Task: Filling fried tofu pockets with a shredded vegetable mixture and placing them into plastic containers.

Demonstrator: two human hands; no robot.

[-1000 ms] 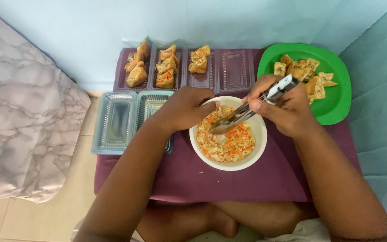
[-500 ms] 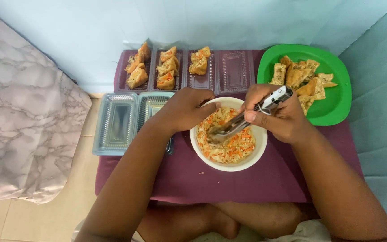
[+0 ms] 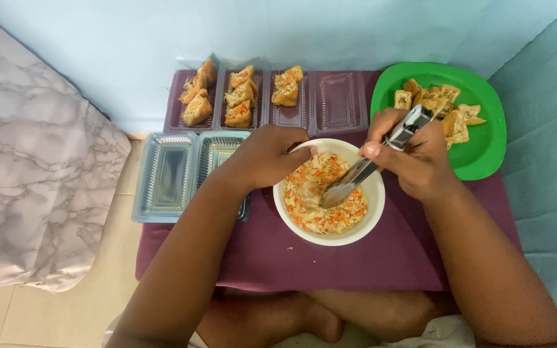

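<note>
A white bowl of shredded orange and pale vegetable filling sits on a small purple table. My right hand grips metal tongs whose tips are down in the filling. My left hand rests on the bowl's left rim, fingers curled over the edge. A green plate with several fried tofu pieces lies just behind my right hand.
Clear plastic trays line the table's back edge; three compartments hold stuffed tofu, the right one none. Their open lids hang over the left edge. A marbled cloth lies left, a teal mat right, a pale wall behind.
My right hand has tilted the tongs lower and pushed their tips further left into the filling. The left hand stays on the bowl's rim.
</note>
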